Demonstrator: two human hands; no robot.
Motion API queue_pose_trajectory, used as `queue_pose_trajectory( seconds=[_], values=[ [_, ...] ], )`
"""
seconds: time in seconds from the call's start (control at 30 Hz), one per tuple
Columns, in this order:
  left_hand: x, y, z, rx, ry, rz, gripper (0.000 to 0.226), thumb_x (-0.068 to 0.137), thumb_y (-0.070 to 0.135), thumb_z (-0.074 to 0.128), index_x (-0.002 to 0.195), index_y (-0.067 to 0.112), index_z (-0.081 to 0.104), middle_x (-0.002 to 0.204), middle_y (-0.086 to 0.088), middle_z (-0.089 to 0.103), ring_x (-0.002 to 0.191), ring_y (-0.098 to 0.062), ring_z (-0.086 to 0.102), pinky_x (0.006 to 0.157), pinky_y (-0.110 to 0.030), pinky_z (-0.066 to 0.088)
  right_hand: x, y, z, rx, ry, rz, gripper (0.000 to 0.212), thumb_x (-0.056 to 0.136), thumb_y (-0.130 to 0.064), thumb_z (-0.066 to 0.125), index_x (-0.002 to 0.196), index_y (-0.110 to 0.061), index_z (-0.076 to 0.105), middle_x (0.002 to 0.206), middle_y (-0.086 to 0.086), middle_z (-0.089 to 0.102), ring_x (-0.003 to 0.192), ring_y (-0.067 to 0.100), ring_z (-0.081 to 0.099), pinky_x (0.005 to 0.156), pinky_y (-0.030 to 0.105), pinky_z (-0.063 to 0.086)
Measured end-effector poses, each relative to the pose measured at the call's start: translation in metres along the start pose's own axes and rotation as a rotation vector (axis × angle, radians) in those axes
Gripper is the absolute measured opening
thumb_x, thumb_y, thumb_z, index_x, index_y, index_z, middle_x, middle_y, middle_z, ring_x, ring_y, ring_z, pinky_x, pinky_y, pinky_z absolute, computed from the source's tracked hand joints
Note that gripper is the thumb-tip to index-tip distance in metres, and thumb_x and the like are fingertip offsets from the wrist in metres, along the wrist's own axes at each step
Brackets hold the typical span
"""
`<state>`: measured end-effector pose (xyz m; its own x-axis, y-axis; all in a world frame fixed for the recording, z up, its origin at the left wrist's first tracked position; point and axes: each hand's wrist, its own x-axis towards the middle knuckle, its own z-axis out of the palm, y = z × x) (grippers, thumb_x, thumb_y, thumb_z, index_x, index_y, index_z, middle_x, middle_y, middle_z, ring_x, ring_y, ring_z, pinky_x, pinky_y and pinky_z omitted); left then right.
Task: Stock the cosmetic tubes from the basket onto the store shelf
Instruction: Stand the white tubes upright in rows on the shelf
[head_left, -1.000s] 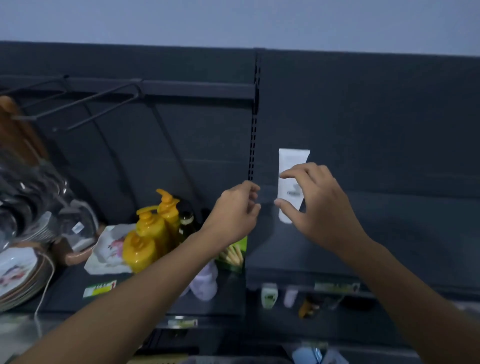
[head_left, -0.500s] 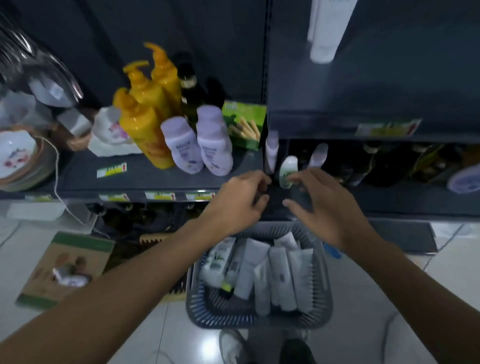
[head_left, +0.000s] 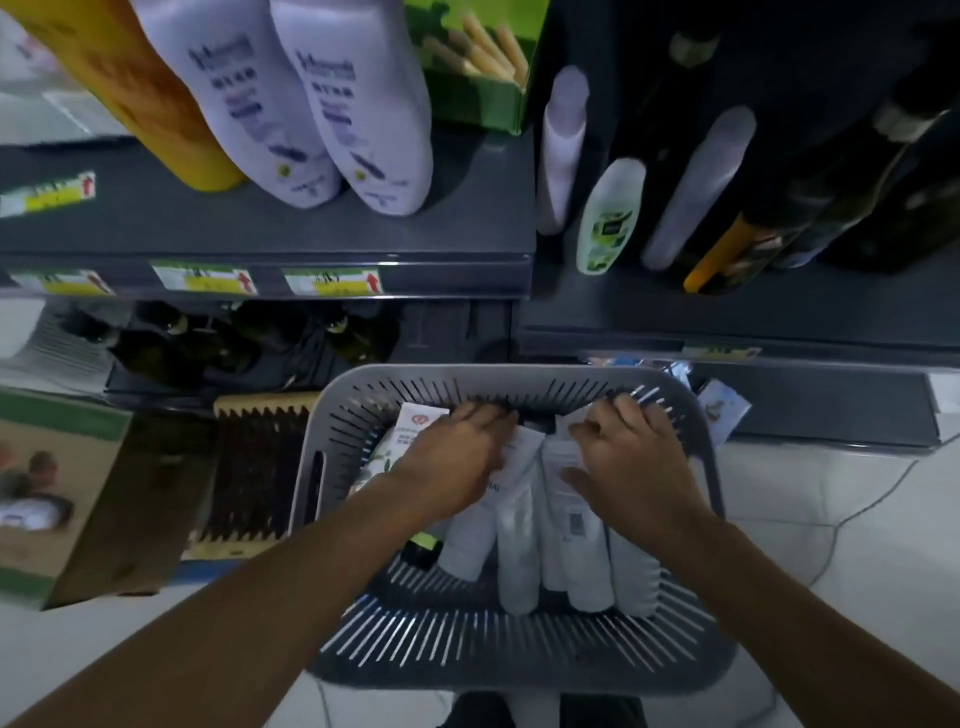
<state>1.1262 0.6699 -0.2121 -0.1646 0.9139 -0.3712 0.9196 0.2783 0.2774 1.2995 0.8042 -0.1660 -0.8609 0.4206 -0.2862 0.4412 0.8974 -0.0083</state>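
A grey slotted basket (head_left: 519, 373) stands on the floor below the shelves. Several white cosmetic tubes (head_left: 519, 551) lie side by side in it. Both my hands are down inside the basket. My left hand (head_left: 457, 457) lies flat on the tubes at the basket's left, fingers stretched toward the far wall. My right hand (head_left: 628, 462) rests on the tubes at the right with fingers spread and the thumb out. Neither hand is closed around a tube. The dark grey store shelf (head_left: 727, 317) runs above the basket.
On the right shelf stand a white-green bottle (head_left: 608, 218), two lilac tubes (head_left: 563, 145) and dark bottles (head_left: 831, 182). The left shelf holds lilac bottles (head_left: 363, 114), a yellow bottle (head_left: 140, 104) and a green box (head_left: 478, 78). A cardboard box (head_left: 62, 493) sits on the floor at left.
My right hand let go of the white tube on the upper shelf. Both hands dropped past the lower shelf into the basket, and my view tilted down with them.
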Motion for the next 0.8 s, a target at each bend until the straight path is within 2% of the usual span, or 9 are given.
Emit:
queue_pose_trajectory(
  seconds=[0.13,0.2,0.27,0.37,0.43,0.5,0.6,0.67,0.8],
  values=[
    [0.004,-0.001,-0.006,0.050,0.057,0.017,0.055,0.083,0.022,0.074,0.136,0.016,0.057,0.135,-0.007,0.052,0.124,-0.026,0.044,0.105,-0.036,0.043,0.010,-0.004,-0.003,0.001,-0.009,0.039,0.041,0.075,-0.049,0.078,0.095,-0.013,0.076,0.104,0.010,0.067,0.106,0.035,0.055,0.093,0.051,0.044],
    [0.002,-0.001,-0.012,-0.004,0.038,-0.005,0.055,0.082,0.020,0.076,0.133,0.017,0.057,0.132,-0.005,0.051,0.124,-0.025,0.046,0.102,-0.033,0.044,0.011,-0.007,-0.006,0.076,-0.010,0.056,0.038,0.083,-0.053,0.069,0.098,-0.018,0.075,0.109,0.004,0.066,0.114,0.031,0.051,0.099,0.050,0.039],
    [-0.002,-0.001,-0.021,-0.124,-0.004,-0.050,0.052,0.082,0.016,0.079,0.129,0.018,0.057,0.128,-0.004,0.053,0.119,-0.025,0.055,0.096,-0.036,0.050,0.009,-0.010,-0.012,0.147,-0.037,0.084,0.032,0.090,-0.050,0.063,0.097,-0.020,0.073,0.108,0.000,0.068,0.118,0.026,0.049,0.104,0.045,0.034],
    [-0.010,0.001,-0.037,-0.177,-0.069,-0.101,0.038,0.085,0.018,0.077,0.120,0.020,0.062,0.116,-0.008,0.065,0.109,-0.029,0.064,0.090,-0.042,0.054,0.003,-0.016,-0.030,0.160,-0.089,0.104,0.028,0.093,-0.045,0.062,0.093,-0.020,0.072,0.098,0.003,0.069,0.112,0.023,0.057,0.104,0.040,0.034],
    [-0.017,0.002,-0.047,-0.193,-0.067,-0.126,0.034,0.087,0.013,0.075,0.118,0.022,0.066,0.111,-0.008,0.069,0.106,-0.026,0.065,0.089,-0.040,0.055,-0.001,-0.018,-0.045,0.163,-0.128,0.109,0.024,0.095,-0.042,0.060,0.089,-0.020,0.068,0.087,0.000,0.065,0.103,0.021,0.062,0.104,0.038,0.034],
    [-0.026,0.005,-0.061,-0.206,-0.020,-0.123,0.029,0.087,0.008,0.073,0.110,0.024,0.071,0.105,-0.002,0.071,0.102,-0.019,0.066,0.085,-0.032,0.055,-0.005,-0.019,-0.064,0.172,-0.155,0.113,0.023,0.097,-0.036,0.059,0.079,-0.022,0.058,0.077,-0.004,0.057,0.094,0.021,0.063,0.098,0.035,0.036],
    [-0.039,0.013,-0.094,-0.200,0.031,-0.136,0.016,0.088,0.012,0.072,0.098,0.025,0.071,0.097,0.001,0.071,0.093,-0.014,0.065,0.079,-0.030,0.053,-0.011,-0.015,-0.099,0.248,-0.134,0.143,0.029,0.095,-0.026,0.060,0.070,-0.022,0.045,0.080,-0.004,0.063,0.084,0.020,0.065,0.074,0.031,0.043],
    [-0.046,0.018,-0.123,-0.189,0.077,-0.147,0.014,0.087,0.019,0.074,0.096,0.029,0.070,0.091,0.004,0.072,0.089,-0.016,0.069,0.079,-0.035,0.058,-0.014,-0.012,-0.129,0.269,-0.089,0.162,0.022,0.098,-0.028,0.060,0.080,-0.019,0.051,0.083,-0.001,0.066,0.085,0.023,0.066,0.067,0.032,0.043],
    [-0.059,0.033,-0.199,-0.170,0.203,-0.072,0.014,0.083,0.023,0.072,0.093,0.031,0.069,0.088,0.005,0.074,0.090,-0.021,0.069,0.076,-0.037,0.057,-0.025,-0.002,-0.200,0.211,-0.003,0.139,0.020,0.102,-0.036,0.055,0.093,-0.018,0.055,0.090,0.003,0.066,0.089,0.030,0.066,0.068,0.036,0.046]
  ],
)
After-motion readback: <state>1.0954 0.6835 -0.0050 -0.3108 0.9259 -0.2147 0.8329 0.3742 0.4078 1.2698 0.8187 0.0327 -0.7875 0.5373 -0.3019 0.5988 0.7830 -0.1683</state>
